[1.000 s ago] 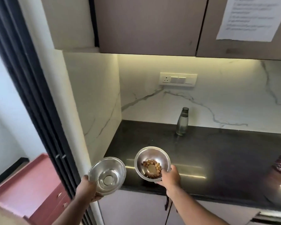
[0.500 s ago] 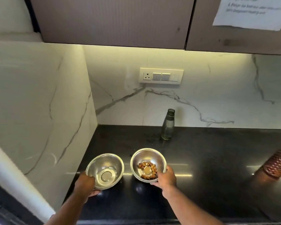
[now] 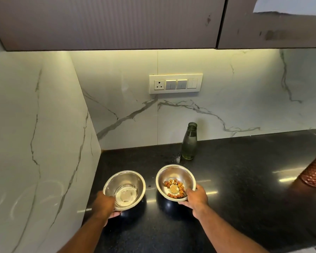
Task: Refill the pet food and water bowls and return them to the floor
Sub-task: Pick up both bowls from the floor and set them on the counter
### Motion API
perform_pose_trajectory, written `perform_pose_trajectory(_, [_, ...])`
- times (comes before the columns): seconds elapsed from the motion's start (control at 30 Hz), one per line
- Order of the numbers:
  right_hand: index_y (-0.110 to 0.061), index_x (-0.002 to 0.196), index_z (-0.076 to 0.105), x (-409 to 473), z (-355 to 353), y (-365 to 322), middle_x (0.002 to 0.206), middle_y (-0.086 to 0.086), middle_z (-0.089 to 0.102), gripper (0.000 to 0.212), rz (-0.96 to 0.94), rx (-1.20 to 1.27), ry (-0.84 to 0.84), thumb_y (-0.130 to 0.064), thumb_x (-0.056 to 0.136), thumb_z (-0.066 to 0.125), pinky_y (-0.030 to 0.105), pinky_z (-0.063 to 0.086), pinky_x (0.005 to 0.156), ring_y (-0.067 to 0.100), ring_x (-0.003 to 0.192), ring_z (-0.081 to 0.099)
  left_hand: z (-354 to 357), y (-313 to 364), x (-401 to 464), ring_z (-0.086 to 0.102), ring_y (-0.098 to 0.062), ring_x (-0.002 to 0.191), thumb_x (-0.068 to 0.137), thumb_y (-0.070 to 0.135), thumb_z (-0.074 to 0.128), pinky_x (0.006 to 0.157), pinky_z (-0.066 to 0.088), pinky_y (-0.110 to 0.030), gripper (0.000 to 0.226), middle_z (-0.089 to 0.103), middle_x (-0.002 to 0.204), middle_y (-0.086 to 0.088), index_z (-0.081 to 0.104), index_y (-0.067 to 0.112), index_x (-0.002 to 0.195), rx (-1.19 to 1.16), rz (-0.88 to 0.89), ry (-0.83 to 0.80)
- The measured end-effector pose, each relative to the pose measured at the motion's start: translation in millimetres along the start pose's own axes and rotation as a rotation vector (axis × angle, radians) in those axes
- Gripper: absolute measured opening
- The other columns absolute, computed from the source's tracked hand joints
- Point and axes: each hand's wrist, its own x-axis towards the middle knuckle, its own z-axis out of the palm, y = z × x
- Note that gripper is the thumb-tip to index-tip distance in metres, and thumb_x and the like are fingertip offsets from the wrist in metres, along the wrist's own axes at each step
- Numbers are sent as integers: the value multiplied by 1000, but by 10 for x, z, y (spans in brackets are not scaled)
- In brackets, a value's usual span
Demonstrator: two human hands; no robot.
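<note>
No readable text. Paper (image 3: 290,5) on cabinet (image 3: 272,30) at 1 o'clock: cut off by frame edge, no print legible. Switch plate (image 3: 175,84) at 12 o'clock: socket + switches, no markings. Bottle (image 3: 189,143): no label seen.

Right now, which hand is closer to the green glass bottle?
The right hand. It holds the kibble bowl, which sits just in front of the green glass bottle. The left hand holds the water bowl farther over to the left.
</note>
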Motion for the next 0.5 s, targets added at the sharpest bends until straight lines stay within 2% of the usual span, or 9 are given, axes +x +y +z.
perform_pose_trajectory(0.2, [-18, 117, 55, 144, 3, -84, 108, 13, 64, 28, 12, -45, -22, -6, 95, 68, 43, 63, 54, 33, 85, 72, 111, 77, -39, 65, -43, 97, 100, -3, 54, 70, 63, -55, 42, 57, 120, -24, 44, 3, 141, -53, -34, 39])
perform_pose_trajectory(0.33, [-17, 116, 56, 214, -33, -120, 108, 13, 64, 27, 27, -43, -46, -5, 95, 67, 44, 64, 55, 32, 88, 71, 166, 116, -53, 66, -45, 101, 100, -6, 52, 65, 62, -52, 44, 57, 130, -28, 42, 2, 142, -56, -57, 54])
perform_pose_trajectory(0.5, [-17, 118, 57, 268, -99, -146, 111, 13, 64, 28, 45, -37, -73, -4, 95, 67, 50, 65, 61, 32, 91, 71, 280, 102, -52, 66, -36, 85, 100, -6, 53, 60, 61, -46, 44, 57, 128, -27, 41, 4, 142, -91, -64, 47])
